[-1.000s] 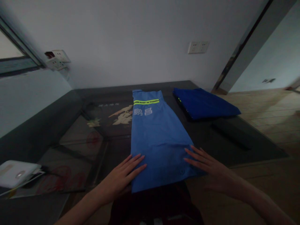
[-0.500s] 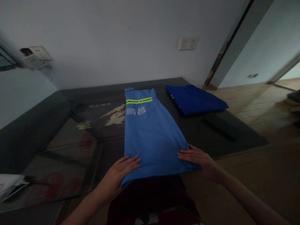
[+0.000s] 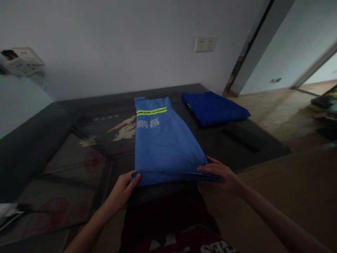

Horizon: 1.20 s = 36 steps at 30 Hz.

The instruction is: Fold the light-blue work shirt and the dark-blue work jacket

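Note:
A light blue work shirt (image 3: 163, 140), folded into a long panel, lies on the dark table with its narrower end away from me. White characters and a yellow-green stripe cross its far part. My left hand (image 3: 126, 184) is closed on the near left corner, thumb on top and fingers under the cloth. At the near right corner my right hand (image 3: 219, 174) pinches the hem, its fingers lying over the fabric. Between both hands the near edge is lifted and turned up in a narrow fold.
A folded dark blue garment (image 3: 214, 109) lies at the table's back right, with a dark flat object (image 3: 240, 137) in front of it. The dark table (image 3: 118, 102) meets the wall behind. A double wall socket (image 3: 205, 44) sits above it. A white object (image 3: 7, 212) is at the left edge.
Both hands have gone from lying flat on the near end to gripping its corners. The near hem has been raised and turned up away from me. The view has shifted slightly.

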Tool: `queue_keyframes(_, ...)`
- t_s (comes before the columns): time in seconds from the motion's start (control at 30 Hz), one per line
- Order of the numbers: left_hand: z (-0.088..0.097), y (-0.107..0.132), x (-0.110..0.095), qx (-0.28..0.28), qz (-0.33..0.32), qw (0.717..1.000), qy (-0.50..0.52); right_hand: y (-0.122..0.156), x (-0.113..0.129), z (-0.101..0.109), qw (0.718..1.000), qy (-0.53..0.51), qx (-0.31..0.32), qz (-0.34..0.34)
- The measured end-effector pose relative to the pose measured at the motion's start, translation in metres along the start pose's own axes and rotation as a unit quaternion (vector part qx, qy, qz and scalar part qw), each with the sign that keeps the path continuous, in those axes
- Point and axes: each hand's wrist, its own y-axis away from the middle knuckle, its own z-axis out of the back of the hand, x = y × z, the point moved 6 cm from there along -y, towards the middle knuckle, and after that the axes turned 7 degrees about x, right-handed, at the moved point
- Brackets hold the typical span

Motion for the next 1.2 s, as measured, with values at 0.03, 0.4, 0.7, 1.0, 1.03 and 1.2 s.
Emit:
queue_keyframes(0.03,0.0,0.0,0.001,-0.005,0.002,1.0,-0.001,-0.001,-0.001,0.001,1.0,-0.014,0.0,-0.017)
queue_keyframes(0.4,-0.016,0.009,-0.017,0.082,-0.209,0.966,-0.127,0.0,-0.009,0.0,0.994,-0.034,-0.05,-0.087)
queue_keyframes(0.7,-0.02,0.012,-0.006,0.057,-0.269,0.954,-0.119,0.003,-0.008,-0.004,0.998,-0.018,-0.059,-0.03)
queue_keyframes(1.0,0.0,0.018,-0.021,-0.001,-0.297,0.95,-0.097,-0.003,0.006,0.02,0.998,-0.011,-0.037,-0.056)
queue_keyframes(1.03,0.004,0.021,-0.024,-0.003,-0.294,0.951,-0.098,-0.003,0.007,0.023,0.998,-0.013,-0.031,-0.056)
queue_keyframes(1.2,0.021,0.034,-0.031,0.01,-0.247,0.963,-0.111,-0.005,0.011,0.036,0.993,-0.051,0.032,-0.1)
